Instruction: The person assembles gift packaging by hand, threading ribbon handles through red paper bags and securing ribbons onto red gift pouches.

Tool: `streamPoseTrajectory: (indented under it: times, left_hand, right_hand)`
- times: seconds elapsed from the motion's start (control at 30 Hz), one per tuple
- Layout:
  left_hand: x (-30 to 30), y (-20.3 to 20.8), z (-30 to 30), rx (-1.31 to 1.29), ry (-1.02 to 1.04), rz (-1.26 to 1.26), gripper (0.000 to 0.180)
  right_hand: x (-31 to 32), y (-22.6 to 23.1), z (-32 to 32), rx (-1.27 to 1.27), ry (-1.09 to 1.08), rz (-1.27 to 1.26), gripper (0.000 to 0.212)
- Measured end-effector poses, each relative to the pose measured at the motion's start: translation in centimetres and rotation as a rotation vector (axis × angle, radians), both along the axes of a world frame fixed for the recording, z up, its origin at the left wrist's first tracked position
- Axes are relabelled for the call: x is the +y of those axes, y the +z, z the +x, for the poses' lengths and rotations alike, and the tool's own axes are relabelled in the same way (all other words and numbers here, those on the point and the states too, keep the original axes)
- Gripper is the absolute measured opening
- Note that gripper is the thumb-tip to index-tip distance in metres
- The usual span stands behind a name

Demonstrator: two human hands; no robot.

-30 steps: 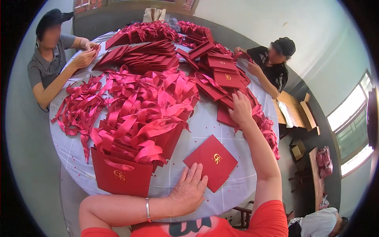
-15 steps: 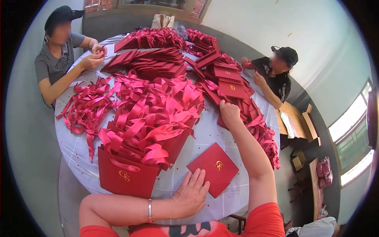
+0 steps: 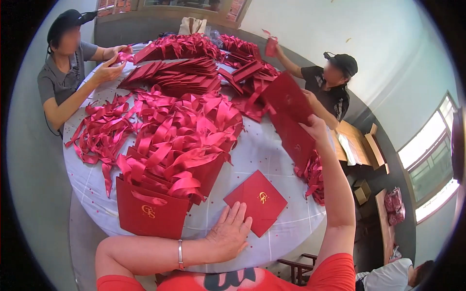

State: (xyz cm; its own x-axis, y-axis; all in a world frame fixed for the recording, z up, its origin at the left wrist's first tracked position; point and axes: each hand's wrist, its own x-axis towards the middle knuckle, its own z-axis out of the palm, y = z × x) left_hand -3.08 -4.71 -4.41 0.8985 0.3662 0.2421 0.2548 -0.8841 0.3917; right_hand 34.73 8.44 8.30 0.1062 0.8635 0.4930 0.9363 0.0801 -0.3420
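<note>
My left hand [image 3: 228,234] lies flat with its fingers spread, fingertips over the near left edge of a flat red paper bag [image 3: 260,208] with a gold emblem. My right hand [image 3: 317,130] is closed on the edge of red paper bags [image 3: 292,127], raised and tilted at the table's right side; how many it holds is hard to tell. Left of my left hand stands a row of upright red gift bags [image 3: 151,211], with pink-red satin ribbons [image 3: 179,140] spilling over their tops.
Loose ribbons [image 3: 102,131] lie at the left. More flat bags [image 3: 174,77] are piled toward the back of the round, white-clothed table [image 3: 252,155]. One co-worker [image 3: 65,72] handles ribbon at far left; another [image 3: 330,82] at far right lifts a small red piece.
My right hand has pulled the red bags up and to the right from the pile. My left hand stays on the flat bag. The co-worker at right has raised an arm.
</note>
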Motion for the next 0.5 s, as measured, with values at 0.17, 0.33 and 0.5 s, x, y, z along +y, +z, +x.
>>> streamPoseTrajectory:
  times: [0.17, 0.33, 0.5]
  left_hand:
    - [-0.1, 0.2, 0.1, -0.038, 0.012, -0.065, 0.068]
    - [-0.3, 0.3, -0.3, -0.095, 0.081, -0.120, 0.068]
    - [0.0, 0.9, -0.3, -0.293, -0.090, 0.134, 0.052]
  right_hand:
    - [-5.9, -0.5, -2.4, 0.356, 0.166, 0.185, 0.029]
    - [-13.6, -2.0, -9.0, 0.100, 0.096, 0.066, 0.022]
    - [-17.1, -6.2, -10.6, -0.094, 0.352, -0.002, 0.040]
